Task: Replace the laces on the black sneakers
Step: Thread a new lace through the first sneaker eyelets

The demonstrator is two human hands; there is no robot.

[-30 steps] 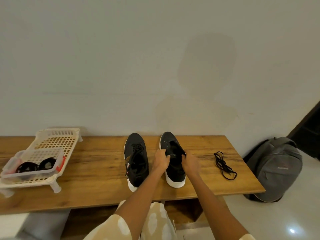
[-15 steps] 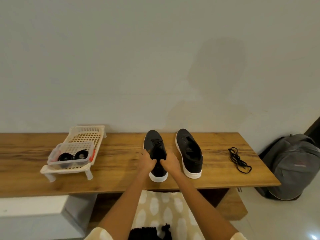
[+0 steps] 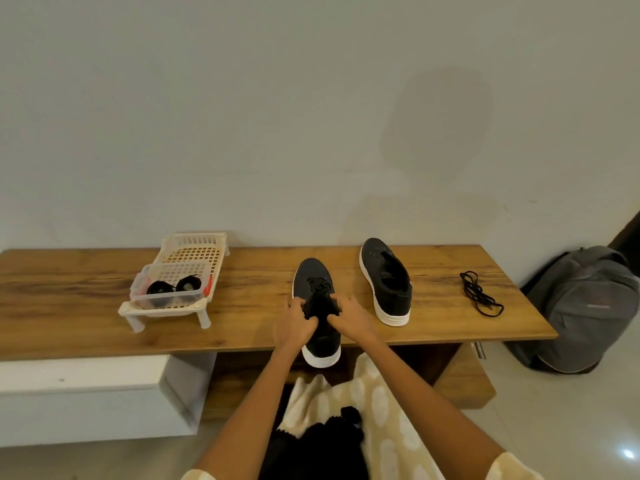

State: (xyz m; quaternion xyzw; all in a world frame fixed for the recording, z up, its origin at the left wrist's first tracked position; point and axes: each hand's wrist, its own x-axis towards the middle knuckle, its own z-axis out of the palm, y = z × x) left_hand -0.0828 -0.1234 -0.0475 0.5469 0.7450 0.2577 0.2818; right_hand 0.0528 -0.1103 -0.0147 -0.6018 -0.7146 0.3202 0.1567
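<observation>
Head view, order large to small. Surface (image 3: 86, 306): long wooden top against the wall. Grey backpack (image 3: 585, 306) on the floor at its right end. White rack (image 3: 194, 251) left of centre, carrying a clear tub (image 3: 166, 299) with dark rolled items inside; you cannot tell from here whether these are laces.

Two black sneakers with white soles. Laced sneaker (image 3: 313, 275): centre, heel overhanging the front edge toward you. Unlaced sneaker (image 3: 386, 282): just to its right, apart from it, lying flat. Loose lace (image 3: 479, 294): tangled heap well to the right, near the backpack end.

Your left hand (image 3: 294, 323) and right hand (image 3: 349, 318) sit either side of the laced sneaker's tongue; both grips look clamped on the lace or the upper edges there, fingers curled.

Handling, as judgement: the sneaker is light with a soft fabric upper over a stiff sole, so steady it by the sole or heel. The lace is limp and thin and will snag at the eyelets; pinch it close to each eyelet and draw short lengths.

Hard to make out: the knot and the lace ends are black on black and covered by your fingers. Eyelets on the unlaced sneaker are too small to count.
</observation>
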